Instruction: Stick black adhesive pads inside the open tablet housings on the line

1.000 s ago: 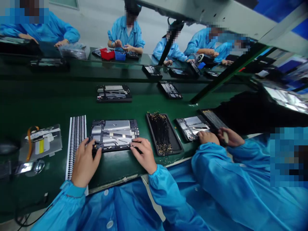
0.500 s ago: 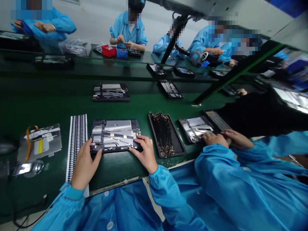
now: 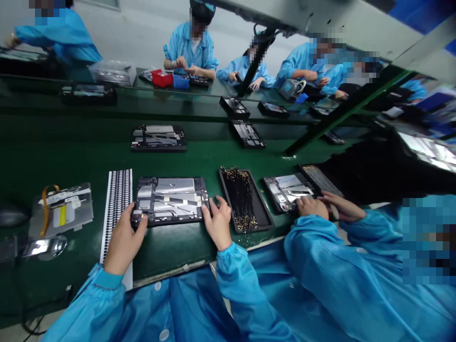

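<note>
An opened tablet chassis [image 3: 170,199], black-framed with silver shields and thin cables inside, lies flat on the green conveyor belt [image 3: 71,152] in front of me. My left hand [image 3: 124,240] grips its near left corner, thumb on the edge. Gripping the near right corner, the fingers of my right hand [image 3: 218,223] curl on the frame. Both sleeves are blue.
A white strip of black pads [image 3: 116,209] lies left of the tablet, and a grey plate with an orange flex [image 3: 60,211] lies further left. A black tray of gold-tipped cables [image 3: 244,199] sits to the right. A co-worker's hands [image 3: 320,206] work on another tablet [image 3: 288,190]. More tablets ride the belt beyond.
My right hand slid from the tablet's near edge to its right corner. The left hand shifted slightly toward the left corner. The tablet stayed where it was.
</note>
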Tool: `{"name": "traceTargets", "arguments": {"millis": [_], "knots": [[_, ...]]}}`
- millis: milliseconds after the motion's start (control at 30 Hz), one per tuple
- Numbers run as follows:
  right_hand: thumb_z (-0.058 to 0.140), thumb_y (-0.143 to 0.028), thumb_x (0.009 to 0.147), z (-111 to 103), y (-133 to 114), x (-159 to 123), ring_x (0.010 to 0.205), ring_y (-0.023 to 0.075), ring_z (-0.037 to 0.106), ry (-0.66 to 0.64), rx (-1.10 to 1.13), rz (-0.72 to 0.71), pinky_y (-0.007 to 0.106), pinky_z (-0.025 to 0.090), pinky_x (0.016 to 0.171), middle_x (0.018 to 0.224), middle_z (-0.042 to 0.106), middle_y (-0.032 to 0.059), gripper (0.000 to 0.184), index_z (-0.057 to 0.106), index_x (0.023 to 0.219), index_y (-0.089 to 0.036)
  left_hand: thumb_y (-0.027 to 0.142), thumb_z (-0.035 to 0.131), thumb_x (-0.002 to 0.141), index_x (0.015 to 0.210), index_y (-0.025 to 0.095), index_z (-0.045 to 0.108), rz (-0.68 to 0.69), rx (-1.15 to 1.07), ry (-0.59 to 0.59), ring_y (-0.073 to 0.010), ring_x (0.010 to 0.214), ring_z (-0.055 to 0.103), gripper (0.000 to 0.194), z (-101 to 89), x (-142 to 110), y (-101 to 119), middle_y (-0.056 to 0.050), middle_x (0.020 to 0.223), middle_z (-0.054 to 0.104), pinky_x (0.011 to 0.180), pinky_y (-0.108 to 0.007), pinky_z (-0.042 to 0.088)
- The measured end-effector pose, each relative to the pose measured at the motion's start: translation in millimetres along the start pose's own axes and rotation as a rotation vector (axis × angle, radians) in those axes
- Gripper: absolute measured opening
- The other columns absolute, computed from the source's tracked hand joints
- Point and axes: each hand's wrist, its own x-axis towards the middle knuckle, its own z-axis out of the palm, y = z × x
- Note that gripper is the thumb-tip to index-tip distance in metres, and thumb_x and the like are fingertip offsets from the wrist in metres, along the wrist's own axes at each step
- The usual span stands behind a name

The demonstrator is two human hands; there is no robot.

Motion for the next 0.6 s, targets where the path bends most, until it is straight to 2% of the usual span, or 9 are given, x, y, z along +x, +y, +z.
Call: {"name": "traceTargets", "arguments": {"millis": [100,167,233,300,367,400,467,500,600], "knots": [[0.067,-0.055,0.083,0.5,-10.6,-3.5,0.118,0.0331,0.057,-0.013,0.184,0.103,0.058,0.042,0.106,0.124,0.063,0.0173,0.044,0.072,0.104,-0.017,0.055,0.048,0.089,0.140,0.018,0.045,0.000,-0.070,0.045,-0.0232,0.083,0.069,0.064,-2.0,-14.4,5.0,-0.014,0.127,0.064,0.088,-0.045,0.055],[0.064,-0.055,0.086,-12.2,-20.9,-6.0,0.104,0.0292,0.066,-0.058,0.363,0.219,0.053,0.054,0.093,0.112,0.069,0.0131,0.044,0.068,0.110,-0.019,0.054,0.051,0.090,0.141,0.021,0.045,0.030,-0.156,0.058,-0.0255,0.102,0.068,0.061,-5.7,-28.6,11.5,-0.014,0.135,0.060,0.095,-0.045,0.054],[0.066,-0.052,0.085,-30.3,-33.2,-3.1,0.088,0.0251,0.071,-0.152,0.607,0.386,0.045,0.061,0.076,0.104,0.072,0.0083,0.044,0.063,0.117,-0.022,0.051,0.053,0.092,0.143,0.024,0.041,0.072,-0.278,0.071,-0.0263,0.124,0.060,0.059,-13.1,-43.1,20.1,-0.013,0.144,0.053,0.104,-0.045,0.050],[0.075,-0.047,0.079,-41.2,-49.8,9.7,0.080,0.0223,0.071,-0.217,0.831,0.511,0.039,0.062,0.067,0.102,0.073,0.0056,0.045,0.062,0.116,-0.024,0.047,0.052,0.094,0.148,0.027,0.035,0.109,-0.417,0.113,-0.0251,0.136,0.050,0.060,-23.6,-55.9,27.5,-0.013,0.152,0.045,0.109,-0.044,0.047],[0.078,-0.045,0.077,-30.0,-75.2,32.1,0.082,0.0215,0.072,-0.217,0.942,0.485,0.036,0.062,0.066,0.104,0.074,0.0054,0.044,0.064,0.113,-0.024,0.042,0.050,0.097,0.152,0.029,0.028,0.123,-0.512,0.216,-0.0242,0.141,0.044,0.061,-32.9,-66.9,29.1,-0.012,0.158,0.036,0.111,-0.042,0.047],[0.076,-0.046,0.079,-13.4,-92.4,45.4,0.084,0.0214,0.072,-0.223,0.955,0.412,0.035,0.062,0.067,0.105,0.074,0.0058,0.041,0.064,0.112,-0.023,0.040,0.048,0.097,0.153,0.031,0.025,0.118,-0.523,0.282,-0.0243,0.143,0.042,0.061,-35.1,-71.7,26.5,-0.012,0.160,0.032,0.111,-0.042,0.047],[0.066,-0.049,0.088,40.6,-135.9,71.5,0.086,0.0211,0.073,-0.262,0.913,0.187,0.035,0.062,0.069,0.102,0.075,0.0065,0.036,0.064,0.110,-0.021,0.037,0.047,0.098,0.153,0.032,0.025,0.112,-0.496,0.419,-0.0254,0.143,0.041,0.060,-31.3,-79.5,13.9,-0.011,0.162,0.029,0.111,-0.043,0.048],[0.057,-0.051,0.093,75.0,-161.1,83.0,0.083,0.0199,0.073,-0.274,0.825,0.008,0.035,0.061,0.068,0.096,0.076,0.0065,0.036,0.064,0.110,-0.020,0.036,0.046,0.097,0.152,0.032,0.027,0.121,-0.476,0.467,-0.0262,0.143,0.042,0.058,-25.0,-81.9,4.6,-0.011,0.161,0.031,0.110,-0.045,0.048],[0.044,-0.047,0.102,183.0,-236.1,108.9,0.072,0.0150,0.071,-0.230,0.713,-0.238,0.032,0.060,0.070,0.077,0.073,0.0011,0.036,0.063,0.106,-0.016,0.033,0.048,0.094,0.147,0.033,0.036,0.158,-0.423,0.478,-0.0301,0.139,0.046,0.055,5.0,-80.3,-27.8,-0.012,0.150,0.045,0.108,-0.052,0.051]]}}
